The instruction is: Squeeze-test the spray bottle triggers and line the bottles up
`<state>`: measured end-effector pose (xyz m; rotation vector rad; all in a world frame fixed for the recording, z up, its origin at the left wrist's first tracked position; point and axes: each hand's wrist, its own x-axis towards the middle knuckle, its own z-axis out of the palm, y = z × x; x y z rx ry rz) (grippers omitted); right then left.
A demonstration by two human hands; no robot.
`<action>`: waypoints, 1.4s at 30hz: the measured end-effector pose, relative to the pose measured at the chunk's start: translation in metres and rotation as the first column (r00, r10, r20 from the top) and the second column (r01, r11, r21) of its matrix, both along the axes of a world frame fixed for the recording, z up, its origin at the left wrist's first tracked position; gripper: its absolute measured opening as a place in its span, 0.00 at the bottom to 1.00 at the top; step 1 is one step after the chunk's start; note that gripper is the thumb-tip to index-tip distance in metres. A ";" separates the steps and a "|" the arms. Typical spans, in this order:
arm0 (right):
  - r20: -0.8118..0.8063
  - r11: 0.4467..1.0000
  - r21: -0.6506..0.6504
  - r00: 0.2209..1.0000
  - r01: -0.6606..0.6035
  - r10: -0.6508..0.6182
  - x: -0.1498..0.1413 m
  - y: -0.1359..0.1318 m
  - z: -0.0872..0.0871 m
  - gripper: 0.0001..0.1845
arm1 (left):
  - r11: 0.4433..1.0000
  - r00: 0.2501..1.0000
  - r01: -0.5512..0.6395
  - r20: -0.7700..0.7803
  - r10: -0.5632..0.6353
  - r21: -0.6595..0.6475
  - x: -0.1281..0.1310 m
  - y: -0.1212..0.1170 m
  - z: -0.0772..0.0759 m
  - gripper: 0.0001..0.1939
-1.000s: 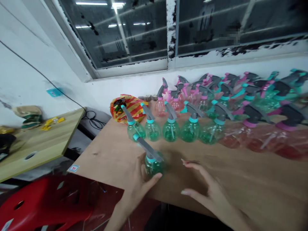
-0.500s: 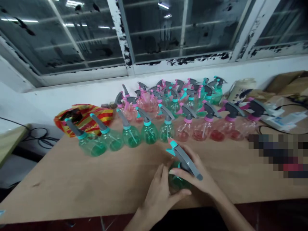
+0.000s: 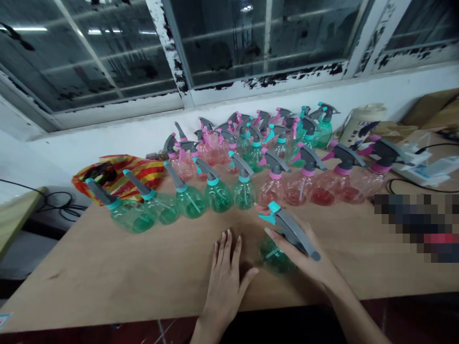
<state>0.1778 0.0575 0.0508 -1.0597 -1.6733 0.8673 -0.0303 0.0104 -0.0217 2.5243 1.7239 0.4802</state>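
Green spray bottle point(image 3: 274, 253) is in the right hand point(image 3: 310, 267) alone: the left hand point(image 3: 224, 282) has just let go of it. Bottle sits in front of the front row point(image 3: 219, 196), a bit right of that row's middle, apart from it.

Right hand: narrow grip, thumb and fingers closed around the neck, just under the grey-and-turquoise spray head point(image 3: 292, 229). Nozzle faces the front row, head leans. Base is dim; can't tell if it touches the table point(image 3: 143, 282).

Left hand: holding nothing, palm down, looks flat on the table in front of the front row. Fingers nearly together, thumb out wide toward the bottle, not touching it.

Net effect: support and steering both come from the right hand now, so my read is that tilt control depends on the neck grip.

Front row unchanged: five green bottles at its left, four pink bottles point(image 3: 299, 191) at its right, all upright. Behind it, a cluster of pink and green bottles point(image 3: 215, 148). Striped bag point(image 3: 143, 174) behind its left end, pale container point(image 3: 362, 124) behind its right end.
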 end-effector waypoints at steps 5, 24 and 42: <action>0.051 1.000 -0.005 0.999 0.007 -0.007 -0.001 -0.001 0.000 0.16 | 0.997 1.000 -0.012 -0.009 0.012 0.071 0.000 0.000 -0.011 0.35; 0.048 0.996 0.044 0.996 0.079 -0.081 -0.007 -0.003 0.000 0.06 | 0.997 0.998 -0.033 0.056 0.030 0.065 0.001 0.002 -0.009 0.32; 0.060 0.997 0.031 0.995 0.077 -0.078 -0.008 -0.007 -0.004 0.12 | 0.997 0.998 -0.036 0.056 0.033 0.066 0.002 0.002 -0.010 0.31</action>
